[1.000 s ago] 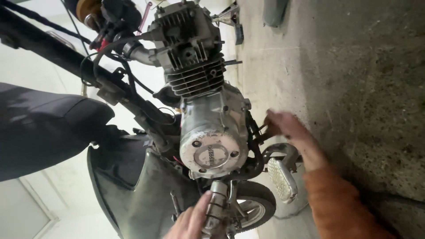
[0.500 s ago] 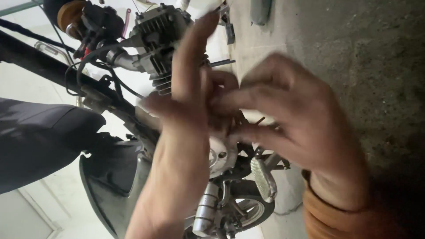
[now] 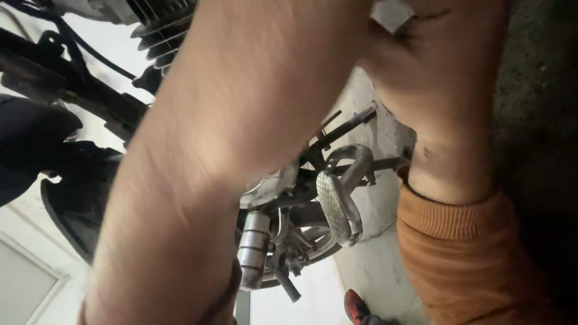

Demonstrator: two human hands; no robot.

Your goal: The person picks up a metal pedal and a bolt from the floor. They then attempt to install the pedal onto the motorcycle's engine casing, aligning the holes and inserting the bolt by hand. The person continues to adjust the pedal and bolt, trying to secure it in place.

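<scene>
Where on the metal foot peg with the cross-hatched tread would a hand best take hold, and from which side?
Grip the foot peg across its long tread pad, coming from the open concrete side towards the right of the view. It juts clear of the engine there, whereas the exhaust pipe and wheel crowd its other side. This is a judgement; both forearms block much of the view.
</scene>
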